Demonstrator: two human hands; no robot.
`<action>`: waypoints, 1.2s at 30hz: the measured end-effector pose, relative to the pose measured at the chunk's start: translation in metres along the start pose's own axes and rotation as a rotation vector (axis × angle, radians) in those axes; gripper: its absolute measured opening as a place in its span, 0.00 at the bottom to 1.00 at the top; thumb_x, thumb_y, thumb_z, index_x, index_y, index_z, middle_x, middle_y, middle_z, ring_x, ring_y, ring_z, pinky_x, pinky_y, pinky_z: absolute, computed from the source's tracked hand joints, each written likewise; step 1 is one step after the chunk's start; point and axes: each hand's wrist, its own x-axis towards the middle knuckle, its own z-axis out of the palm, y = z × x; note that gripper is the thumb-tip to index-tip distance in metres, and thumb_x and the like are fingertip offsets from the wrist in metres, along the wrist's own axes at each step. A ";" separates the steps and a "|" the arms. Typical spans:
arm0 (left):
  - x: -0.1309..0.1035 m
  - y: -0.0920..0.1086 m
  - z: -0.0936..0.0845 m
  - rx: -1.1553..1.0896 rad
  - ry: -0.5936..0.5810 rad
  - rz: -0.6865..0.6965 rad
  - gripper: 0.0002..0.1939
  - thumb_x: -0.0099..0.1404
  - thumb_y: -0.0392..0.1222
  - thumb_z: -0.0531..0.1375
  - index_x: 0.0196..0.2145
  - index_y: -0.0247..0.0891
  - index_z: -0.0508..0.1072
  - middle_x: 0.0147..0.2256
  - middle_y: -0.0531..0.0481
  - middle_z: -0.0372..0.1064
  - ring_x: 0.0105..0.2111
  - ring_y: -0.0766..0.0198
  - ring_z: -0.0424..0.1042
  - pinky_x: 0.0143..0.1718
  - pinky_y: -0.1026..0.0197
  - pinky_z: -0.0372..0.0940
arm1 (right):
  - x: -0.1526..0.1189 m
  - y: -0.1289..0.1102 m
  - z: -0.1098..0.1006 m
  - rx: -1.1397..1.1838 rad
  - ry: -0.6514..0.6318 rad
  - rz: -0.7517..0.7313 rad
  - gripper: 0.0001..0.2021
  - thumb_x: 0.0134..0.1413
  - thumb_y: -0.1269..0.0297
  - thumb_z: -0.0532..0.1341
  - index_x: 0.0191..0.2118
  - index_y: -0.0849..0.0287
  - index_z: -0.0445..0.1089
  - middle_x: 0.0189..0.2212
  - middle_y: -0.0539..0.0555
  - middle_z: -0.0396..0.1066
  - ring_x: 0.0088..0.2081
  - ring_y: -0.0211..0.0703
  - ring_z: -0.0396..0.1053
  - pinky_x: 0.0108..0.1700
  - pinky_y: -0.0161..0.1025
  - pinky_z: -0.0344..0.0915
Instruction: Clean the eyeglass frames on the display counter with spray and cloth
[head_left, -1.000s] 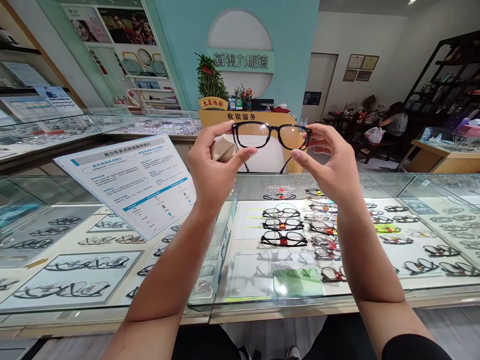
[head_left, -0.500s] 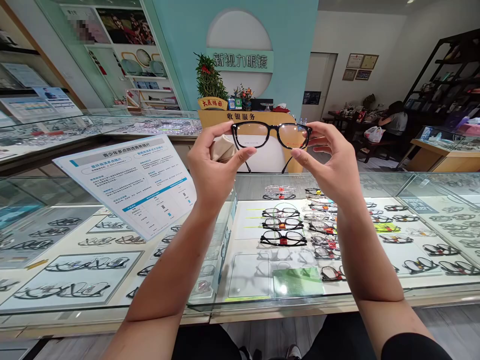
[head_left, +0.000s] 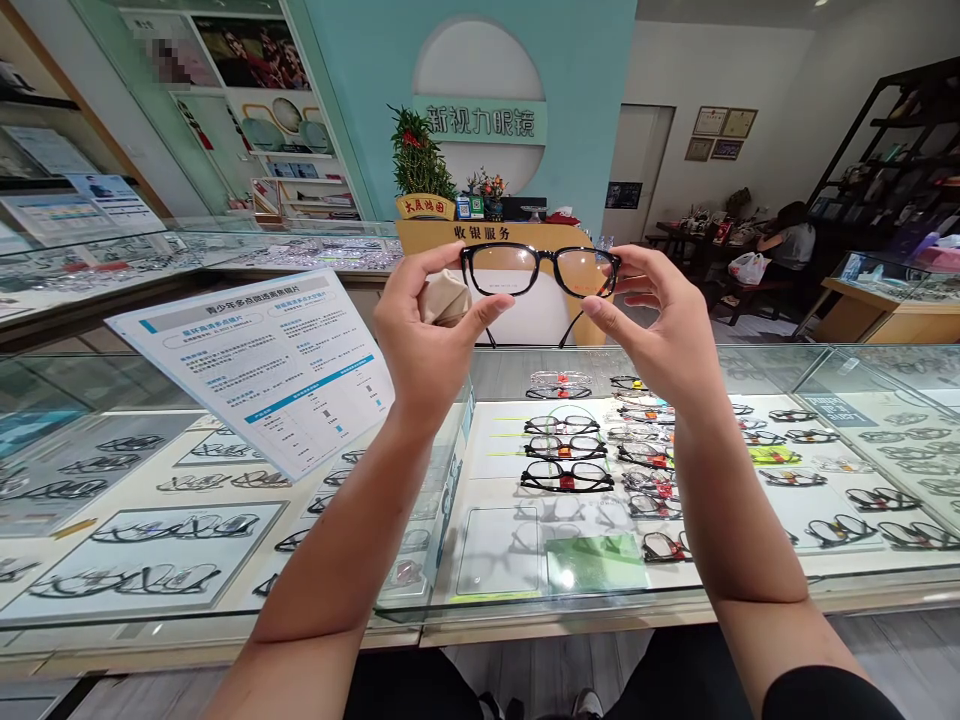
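Note:
A pair of black-framed glasses [head_left: 546, 255] is held up above the glass counter, lenses upright and temples hanging below. My left hand [head_left: 424, 335] pinches its left end between thumb and fingers. A beige cloth [head_left: 446, 298] is tucked in the palm of that same hand. At the frame's right end, the thumb and fingers of my right hand [head_left: 656, 325] are closed on it. Black glasses [head_left: 566, 476] lie in rows inside the counter below my hands.
The glass display counter [head_left: 450, 632] spans the view in front of me. A printed sheet [head_left: 262, 370] stands tilted on it at the left. Beyond are a cashier desk [head_left: 585, 236] with a plant [head_left: 420, 160], and a seated person [head_left: 791, 245] at the back right.
The glasses have shifted very slightly to the left, and their temples hang at a slightly different angle. Both hands keep their hold.

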 end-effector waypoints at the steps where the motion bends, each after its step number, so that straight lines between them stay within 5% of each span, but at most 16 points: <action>1: 0.000 0.000 0.000 0.001 -0.001 -0.002 0.35 0.59 0.73 0.74 0.56 0.49 0.81 0.51 0.45 0.82 0.54 0.49 0.81 0.56 0.45 0.77 | 0.000 0.000 0.000 0.000 -0.001 0.001 0.31 0.67 0.36 0.68 0.69 0.43 0.73 0.64 0.59 0.77 0.60 0.60 0.78 0.59 0.59 0.78; 36: -0.002 0.002 -0.003 0.024 -0.019 0.023 0.32 0.61 0.68 0.77 0.58 0.56 0.79 0.57 0.46 0.81 0.58 0.47 0.78 0.53 0.41 0.77 | 0.001 0.003 0.001 0.036 -0.072 0.036 0.29 0.67 0.39 0.68 0.69 0.42 0.75 0.60 0.58 0.81 0.57 0.60 0.80 0.61 0.64 0.78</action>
